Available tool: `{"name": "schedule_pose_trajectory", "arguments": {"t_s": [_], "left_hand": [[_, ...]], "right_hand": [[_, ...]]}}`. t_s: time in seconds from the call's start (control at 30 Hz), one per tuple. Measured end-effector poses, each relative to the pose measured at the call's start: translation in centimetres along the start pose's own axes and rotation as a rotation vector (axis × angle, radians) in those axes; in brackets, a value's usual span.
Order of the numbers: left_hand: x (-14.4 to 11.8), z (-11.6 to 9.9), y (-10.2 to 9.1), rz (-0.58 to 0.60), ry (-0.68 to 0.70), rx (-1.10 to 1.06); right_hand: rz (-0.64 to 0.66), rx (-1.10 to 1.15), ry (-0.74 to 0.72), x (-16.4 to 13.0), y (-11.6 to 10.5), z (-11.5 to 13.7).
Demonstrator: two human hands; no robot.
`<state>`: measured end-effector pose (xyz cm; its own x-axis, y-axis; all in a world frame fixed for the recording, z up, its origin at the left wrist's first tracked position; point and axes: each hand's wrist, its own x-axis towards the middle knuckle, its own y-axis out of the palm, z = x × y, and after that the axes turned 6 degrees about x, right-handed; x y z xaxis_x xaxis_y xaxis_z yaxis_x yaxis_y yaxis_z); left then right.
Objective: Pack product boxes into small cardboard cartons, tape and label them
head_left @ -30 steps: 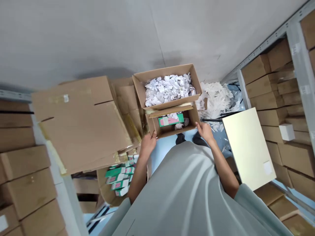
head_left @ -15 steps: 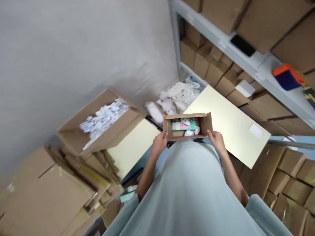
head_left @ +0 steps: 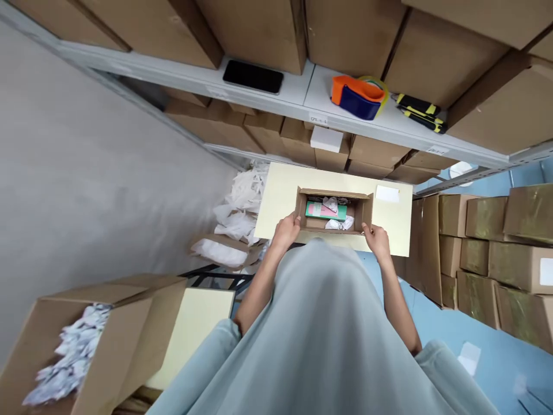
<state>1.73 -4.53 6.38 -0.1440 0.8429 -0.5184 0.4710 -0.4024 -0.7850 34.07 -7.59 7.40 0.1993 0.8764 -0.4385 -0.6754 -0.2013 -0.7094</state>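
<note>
A small open cardboard box [head_left: 317, 226] is gripped at both ends, over the near part of a pale yellow table [head_left: 280, 184]. My left hand [head_left: 287, 230] pinches its left end, thumb at the rim. At the right end my right hand [head_left: 377, 239] is closed on the box's near corner. Inside lies a green and pink packet [head_left: 313, 209], with crumpled white paper [head_left: 348, 222] beside it and another crumpled piece [head_left: 330, 204] on top of it. What lies under the paper is hidden.
A shelf [head_left: 298, 92] packed with cartons spans the far side, bearing a black phone [head_left: 253, 76], a tape dispenser [head_left: 358, 97] and yellow-black cutters [head_left: 419, 112]. White packing material [head_left: 246, 196] sits left. A large carton [head_left: 129, 340] of crumpled paper stands lower left; stacked boxes [head_left: 514, 259] stand right.
My view and body have turned right, so the shelf and table now lie straight ahead. The box, still in both hands, is now over the pale yellow table.
</note>
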Motion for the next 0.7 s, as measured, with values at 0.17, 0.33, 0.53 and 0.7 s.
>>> {"name": "schedule_pose_trajectory", "arguments": {"t_s": [0.17,0.33,0.53,0.7], "left_hand": [[1.0,-0.5,-0.4,0.035,0.029,0.022],[-0.1,0.4,-0.5,-0.028,0.075,-0.038],[-2.3,0.9,0.8,-0.259,0.314,-0.097],[-2.5,0.3,2.5,-0.227,0.522,-0.052]], "right_hand": [[-0.101,0.016,-0.038,1.8,-0.3,1.5],[-0.232,-0.133,-0.17,7.3,-1.8,5.2],[-0.159,-0.169,-0.197,13.6,-3.4,7.8],[-0.081,-0.068,-0.223,13.9,-2.1,8.4]]}}
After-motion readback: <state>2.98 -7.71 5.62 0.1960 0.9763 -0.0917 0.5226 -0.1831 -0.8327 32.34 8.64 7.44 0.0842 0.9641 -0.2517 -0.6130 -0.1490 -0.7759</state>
